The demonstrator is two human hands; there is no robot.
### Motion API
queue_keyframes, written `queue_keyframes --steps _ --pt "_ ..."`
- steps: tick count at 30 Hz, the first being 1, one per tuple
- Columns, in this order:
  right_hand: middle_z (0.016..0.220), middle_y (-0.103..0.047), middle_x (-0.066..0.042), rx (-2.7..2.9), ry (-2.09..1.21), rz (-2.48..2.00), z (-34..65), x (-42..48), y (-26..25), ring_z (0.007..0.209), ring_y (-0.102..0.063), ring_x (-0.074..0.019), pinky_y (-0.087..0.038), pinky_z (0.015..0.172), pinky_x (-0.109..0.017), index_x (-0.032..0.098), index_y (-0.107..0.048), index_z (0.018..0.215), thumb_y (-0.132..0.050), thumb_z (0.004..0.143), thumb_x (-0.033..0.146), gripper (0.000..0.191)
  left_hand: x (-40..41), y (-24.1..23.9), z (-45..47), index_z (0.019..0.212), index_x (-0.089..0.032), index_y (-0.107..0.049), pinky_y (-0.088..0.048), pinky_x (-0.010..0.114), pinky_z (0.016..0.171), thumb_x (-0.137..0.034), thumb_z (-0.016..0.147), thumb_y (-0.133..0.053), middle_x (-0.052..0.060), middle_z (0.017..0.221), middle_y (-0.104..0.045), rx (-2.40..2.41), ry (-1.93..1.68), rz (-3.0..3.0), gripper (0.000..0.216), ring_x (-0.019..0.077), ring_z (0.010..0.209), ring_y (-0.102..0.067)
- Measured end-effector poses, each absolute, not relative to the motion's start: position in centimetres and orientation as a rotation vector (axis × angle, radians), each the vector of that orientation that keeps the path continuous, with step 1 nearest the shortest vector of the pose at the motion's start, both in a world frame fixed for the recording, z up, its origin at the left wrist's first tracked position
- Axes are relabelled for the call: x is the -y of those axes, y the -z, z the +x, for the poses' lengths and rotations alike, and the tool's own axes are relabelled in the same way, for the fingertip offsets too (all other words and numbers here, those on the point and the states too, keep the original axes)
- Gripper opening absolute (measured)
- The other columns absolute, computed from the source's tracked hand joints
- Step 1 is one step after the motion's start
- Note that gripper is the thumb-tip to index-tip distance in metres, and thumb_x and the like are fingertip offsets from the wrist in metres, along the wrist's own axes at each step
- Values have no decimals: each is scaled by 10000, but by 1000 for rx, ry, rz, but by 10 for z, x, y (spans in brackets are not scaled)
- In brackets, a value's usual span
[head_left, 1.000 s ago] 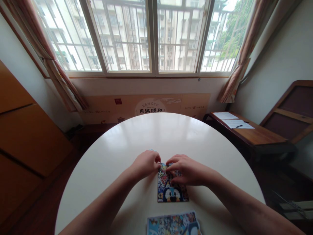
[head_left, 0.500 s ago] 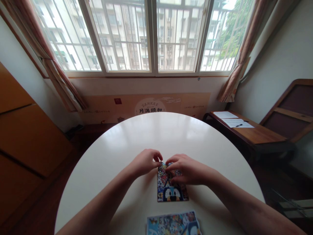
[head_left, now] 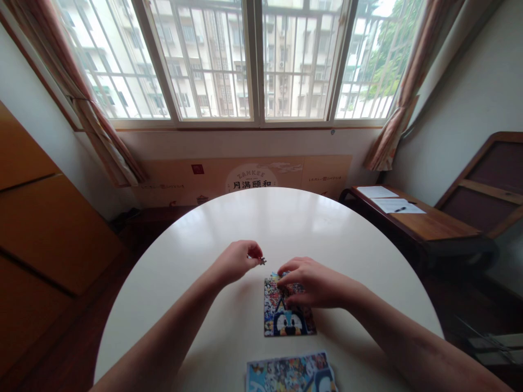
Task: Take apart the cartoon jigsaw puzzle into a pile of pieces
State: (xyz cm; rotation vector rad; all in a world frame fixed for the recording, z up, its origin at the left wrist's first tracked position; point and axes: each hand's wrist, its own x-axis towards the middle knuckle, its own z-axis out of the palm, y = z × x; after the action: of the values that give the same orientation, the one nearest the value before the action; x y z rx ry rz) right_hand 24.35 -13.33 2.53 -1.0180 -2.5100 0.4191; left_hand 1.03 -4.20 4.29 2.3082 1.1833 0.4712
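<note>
A small jigsaw puzzle (head_left: 272, 316) lies on the white table, printed with a crowded colourful pattern and a blue dog-like cartoon face. Just beyond its far left corner, my left hand (head_left: 241, 261) pinches a single jigsaw piece (head_left: 262, 261) between thumb and fingertips, apart from the puzzle. Over the puzzle's right side, my right hand (head_left: 312, 283) has its fingers spread, with fingertips on or just above the pieces. It covers much of the upper right part. Closer to me is a picture (head_left: 286, 373) with a similar print, cut off by the bottom edge of the view.
The round white table (head_left: 163, 305) stands before a barred window (head_left: 216, 65). To the right, papers (head_left: 398, 205) with a pen rest on a wooden bench (head_left: 441, 223). An orange-brown cabinet (head_left: 53, 228) stands at the left.
My left hand has moved up and left from the puzzle's far left corner, taking a jigsaw piece away with it. My right hand has hardly moved.
</note>
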Motion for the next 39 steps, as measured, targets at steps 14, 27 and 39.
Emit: queue_keyframes --steps 14,27,39 --pt "1180 -695 -76 2512 -419 -1007 244 131 -23 1093 -621 -252 -452 965 -397 259 -755 1070 -774 796 365 294 20 -53 -17 831 -173 -698 -476 266 654 -248 674 -625 49 838 -748 -1454 -177 2133 190 219 792 -683" --pt "1192 -692 -75 2510 -423 -1004 245 132 -21 1098 -622 -244 -449 975 -389 256 -751 1086 -786 789 356 315 14 -53 -25 791 -171 -713 -435 268 630 -252 690 -655 62 846 -746 -1673 2 2220 142 216 805 -671" --pt "1184 -691 -86 2512 -438 -993 244 132 -22 1098 -621 -246 -454 969 -398 254 -749 1094 -777 797 366 320 19 -54 -26 824 -223 -764 -439 258 628 -201 644 -656 37 913 -757 -1705 84 2281 211 210 840 -672"
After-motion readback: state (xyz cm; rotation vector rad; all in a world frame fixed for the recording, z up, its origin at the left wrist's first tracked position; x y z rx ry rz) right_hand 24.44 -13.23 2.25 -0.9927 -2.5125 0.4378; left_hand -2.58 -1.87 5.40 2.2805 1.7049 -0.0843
